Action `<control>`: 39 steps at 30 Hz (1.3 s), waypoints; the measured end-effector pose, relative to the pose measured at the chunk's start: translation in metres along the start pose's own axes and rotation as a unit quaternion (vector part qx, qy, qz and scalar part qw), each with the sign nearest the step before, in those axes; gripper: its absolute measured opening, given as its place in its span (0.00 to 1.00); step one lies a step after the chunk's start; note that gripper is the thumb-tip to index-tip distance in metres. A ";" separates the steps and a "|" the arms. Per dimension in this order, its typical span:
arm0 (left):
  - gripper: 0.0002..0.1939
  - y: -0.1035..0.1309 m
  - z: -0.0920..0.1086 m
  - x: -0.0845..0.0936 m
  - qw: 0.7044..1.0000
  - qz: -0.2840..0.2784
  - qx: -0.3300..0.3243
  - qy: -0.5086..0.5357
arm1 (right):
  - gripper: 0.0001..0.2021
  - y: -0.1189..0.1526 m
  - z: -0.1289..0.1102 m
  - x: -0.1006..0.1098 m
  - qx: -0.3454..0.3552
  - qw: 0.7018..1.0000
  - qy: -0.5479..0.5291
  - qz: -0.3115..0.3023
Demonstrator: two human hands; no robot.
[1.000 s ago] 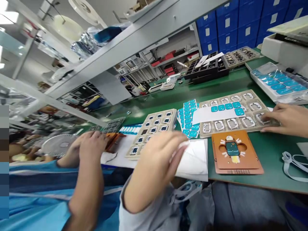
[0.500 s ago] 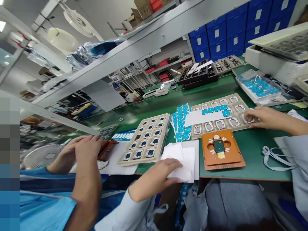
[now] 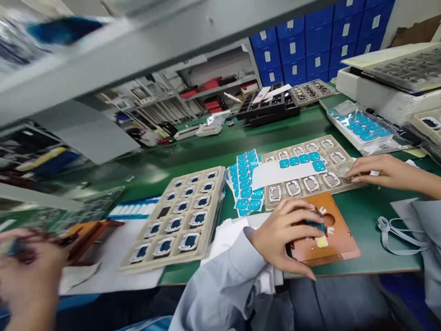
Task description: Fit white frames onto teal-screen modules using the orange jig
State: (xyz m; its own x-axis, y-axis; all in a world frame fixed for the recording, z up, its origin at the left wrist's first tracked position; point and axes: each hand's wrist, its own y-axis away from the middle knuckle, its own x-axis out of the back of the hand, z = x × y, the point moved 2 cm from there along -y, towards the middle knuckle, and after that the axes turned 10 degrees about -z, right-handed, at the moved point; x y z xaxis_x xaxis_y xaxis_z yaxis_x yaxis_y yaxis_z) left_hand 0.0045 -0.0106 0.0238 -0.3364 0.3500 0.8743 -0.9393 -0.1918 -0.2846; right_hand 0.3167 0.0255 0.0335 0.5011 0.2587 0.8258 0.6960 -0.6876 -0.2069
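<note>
My left hand [image 3: 287, 230] lies over the left side of an orange fixture [image 3: 339, 250], its fingers spread and the thumb at the front edge. A dark green plate [image 3: 315, 225] sits in the fixture's recess, partly covered by my fingertips. My right hand [image 3: 386, 170] is at the right end of a beige tray [image 3: 356, 185] of white frames, fingers pinched together; whatever they hold is hidden. Across that tray lies a white sheet [image 3: 270, 174] with several blue stickers [image 3: 304, 158]. Crumpled white cloth [image 3: 227, 234] is under my left forearm.
Left stands another tray [image 3: 217, 216] of frames with dark inserts. Blue sticker sheets [image 3: 245, 177] lie between the trays. A co-worker's blurred hand [image 3: 37, 271] is at far left, beside another orange fixture [image 3: 89, 234]. Black trays [image 3: 272, 110] and bagged stickers [image 3: 361, 126] stand farther back.
My left hand has moved right, from the white cloth onto the orange fixture. My right hand stays by the tray's right end. The view has shifted, and the co-worker's hands have moved.
</note>
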 end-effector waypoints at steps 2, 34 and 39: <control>0.28 0.003 -0.002 -0.002 0.999 0.030 -0.024 -0.004 | 0.08 -0.004 -0.029 0.000 0.025 0.999 -0.019 0.031; 0.29 0.003 0.008 0.004 0.970 0.189 0.149 -0.024 | 0.07 -0.024 -0.101 -0.065 0.043 0.995 -0.008 0.091; 0.26 0.005 0.007 0.003 0.971 0.165 0.167 -0.037 | 0.07 -0.022 -0.100 -0.065 0.050 0.995 -0.012 0.082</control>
State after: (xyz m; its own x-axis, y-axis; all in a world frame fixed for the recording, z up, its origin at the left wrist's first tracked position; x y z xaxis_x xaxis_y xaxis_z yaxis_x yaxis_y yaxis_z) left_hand -0.0002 -0.0173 0.0279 -0.5988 0.1543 0.7859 -0.7020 -0.5736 -0.4222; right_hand 0.2170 -0.0442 0.0369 0.6233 0.1666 0.7640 0.6511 -0.6518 -0.3890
